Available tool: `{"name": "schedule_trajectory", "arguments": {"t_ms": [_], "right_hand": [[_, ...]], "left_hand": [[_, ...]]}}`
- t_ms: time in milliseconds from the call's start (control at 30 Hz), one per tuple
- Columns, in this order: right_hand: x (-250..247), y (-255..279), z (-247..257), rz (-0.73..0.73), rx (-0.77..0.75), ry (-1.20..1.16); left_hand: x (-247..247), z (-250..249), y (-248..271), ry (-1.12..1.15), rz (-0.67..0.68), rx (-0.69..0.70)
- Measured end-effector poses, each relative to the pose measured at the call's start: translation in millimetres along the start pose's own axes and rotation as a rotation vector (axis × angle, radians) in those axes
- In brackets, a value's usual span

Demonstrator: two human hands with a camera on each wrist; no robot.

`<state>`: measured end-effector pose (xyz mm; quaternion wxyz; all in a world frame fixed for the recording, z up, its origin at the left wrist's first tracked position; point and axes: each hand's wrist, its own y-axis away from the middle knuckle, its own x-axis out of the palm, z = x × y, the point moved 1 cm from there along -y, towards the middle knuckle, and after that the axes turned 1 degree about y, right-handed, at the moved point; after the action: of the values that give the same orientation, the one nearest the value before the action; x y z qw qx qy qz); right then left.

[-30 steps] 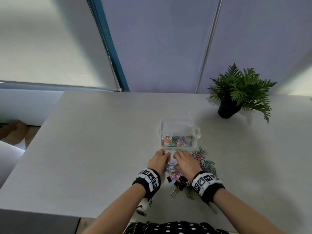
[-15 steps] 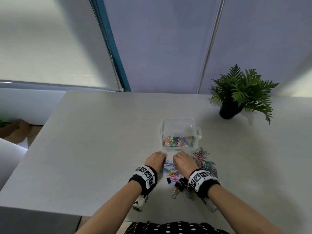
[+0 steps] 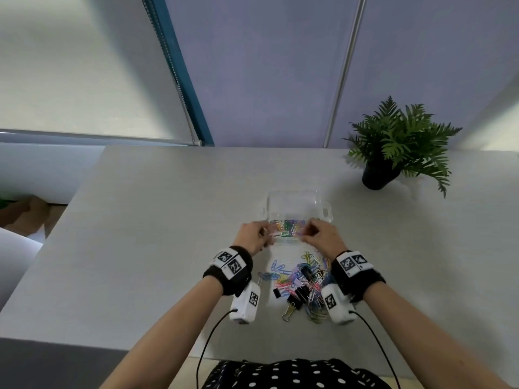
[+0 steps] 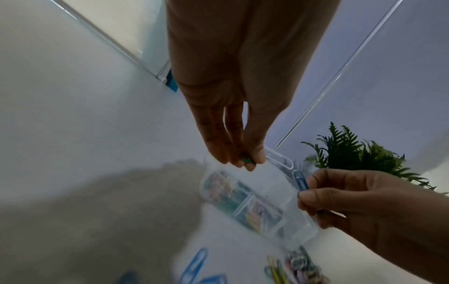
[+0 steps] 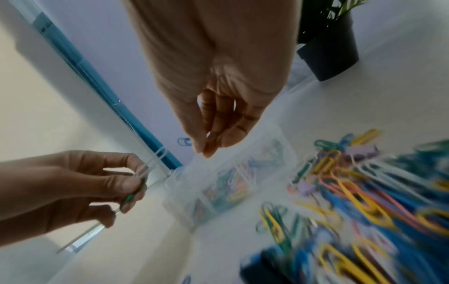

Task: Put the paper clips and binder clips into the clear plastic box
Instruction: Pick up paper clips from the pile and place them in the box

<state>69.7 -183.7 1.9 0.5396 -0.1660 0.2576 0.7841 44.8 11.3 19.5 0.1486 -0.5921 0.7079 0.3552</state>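
Observation:
The clear plastic box (image 3: 295,206) stands open mid-table, with coloured paper clips in its near compartments. Both hands hover over its near edge. My left hand (image 3: 265,234) pinches a white paper clip (image 4: 279,159) and a green one (image 4: 246,159). My right hand (image 3: 307,234) pinches a blue paper clip (image 4: 301,180), whose end peeks out behind the fingertips (image 5: 206,149). The loose pile of paper clips (image 3: 306,276) lies between my wrists, with black binder clips (image 3: 295,297) at its near side.
A potted fern (image 3: 393,153) stands at the back right of the grey table (image 3: 140,234). The table's left edge drops to the floor; a wall and window blind rise behind its far edge. Cables run from both wrist cameras.
Both hands have lifted off the pile and moved forward to the box's near edge, each now carrying paper clips.

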Motion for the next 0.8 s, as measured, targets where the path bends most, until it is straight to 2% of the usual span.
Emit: {"name": "schedule_trajectory", "arguments": {"t_ms": [67,133,233,367,500,567,700,800], "right_hand": [[-8,-11,4,-0.074,0.013,0.014],[-11,-19,7,-0.08,-0.002,0.066],[-11,-22,5,-0.021,-0.041,0.208],[-4,-4,2,0.08,-0.19,0.348],[19,16,0,0.282,-0.294,0.512],[36,21,1,0.359,-0.329,0.66],[58,27,10,0.382,-0.4,0.847],[64,29,14,0.322,-0.379,0.847]], "left_hand": [[-3,-12,-17,0.001,-0.055,0.021],[-3,-19,-29,-0.038,-0.046,0.023],[-4,-18,-31,-0.137,0.003,0.04],[-13,7,-4,-0.179,-0.061,0.064],[-6,45,33,-0.344,0.188,-0.04],[8,49,46,-0.428,0.236,-0.049],[43,49,52,-0.439,0.174,-0.017],[53,41,43,-0.366,0.105,-0.003]]}}
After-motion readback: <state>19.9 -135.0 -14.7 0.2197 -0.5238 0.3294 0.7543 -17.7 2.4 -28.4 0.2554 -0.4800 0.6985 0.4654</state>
